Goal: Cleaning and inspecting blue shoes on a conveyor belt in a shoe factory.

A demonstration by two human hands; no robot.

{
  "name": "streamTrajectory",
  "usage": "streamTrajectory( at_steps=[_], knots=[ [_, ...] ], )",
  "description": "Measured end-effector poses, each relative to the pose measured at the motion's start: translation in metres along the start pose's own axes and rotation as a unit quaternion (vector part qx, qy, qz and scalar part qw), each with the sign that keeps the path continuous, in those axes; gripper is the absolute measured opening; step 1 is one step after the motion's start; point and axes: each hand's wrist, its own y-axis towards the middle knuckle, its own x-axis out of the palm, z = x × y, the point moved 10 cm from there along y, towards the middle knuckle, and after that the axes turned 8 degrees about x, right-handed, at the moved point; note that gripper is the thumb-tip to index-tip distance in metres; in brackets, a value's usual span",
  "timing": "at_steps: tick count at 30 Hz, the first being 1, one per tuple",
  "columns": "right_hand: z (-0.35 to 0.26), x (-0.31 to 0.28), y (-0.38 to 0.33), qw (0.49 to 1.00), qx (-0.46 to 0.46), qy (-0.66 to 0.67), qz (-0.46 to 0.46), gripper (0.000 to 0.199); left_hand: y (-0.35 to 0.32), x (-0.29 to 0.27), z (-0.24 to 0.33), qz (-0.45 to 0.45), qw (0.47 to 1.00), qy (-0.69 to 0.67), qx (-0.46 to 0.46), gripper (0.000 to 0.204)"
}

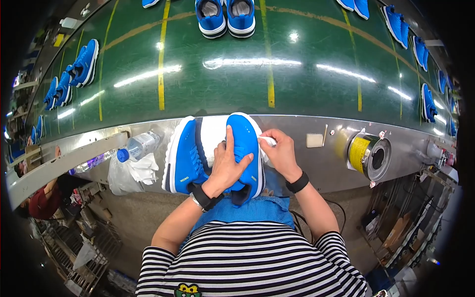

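Note:
Two blue sneakers with white soles lie side by side at the metal bench edge in front of me. My left hand [226,163] is laid across the laces of the right-hand sneaker [241,129], index finger stretched toward the toe and thumb over the other side, holding it steady. Between finger and thumb, my right hand [280,153] pinches a white cloth [267,141] against that sneaker's outer sole edge. The other sneaker [186,153] rests left of my left hand. White paper [213,132] shows between the pair.
Beyond the metal ledge [316,168] runs a green conveyor belt [213,84] with yellow lines, carrying more blue sneakers [226,19]. A water bottle [141,145] and crumpled white cloth [143,169] are at left. To the right are a yellow-labelled tin [368,154] and a pale block [314,140].

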Motion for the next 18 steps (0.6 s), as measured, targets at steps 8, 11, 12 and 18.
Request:
streamTrajectory(
  at_steps=[8,11,12,18],
  knots=[
    [0.002,-0.003,0.009,1.0,0.008,-0.01,0.012,0.013,0.007,0.0,0.006,-0.009,1.0,-0.005,-0.018,0.095],
    [0.017,0.0,0.004,0.998,0.05,0.044,-0.009,0.012,0.005,-0.002,-0.002,-0.006,1.0,-0.008,-0.02,0.095],
    [0.021,0.002,0.001,0.994,0.067,0.077,-0.024,0.013,0.005,-0.003,-0.002,-0.002,1.0,-0.003,-0.013,0.095],
    [0.023,0.012,0.003,0.99,0.076,0.101,-0.056,0.014,0.004,-0.007,-0.004,0.001,1.0,-0.004,-0.002,0.095]
  ],
)
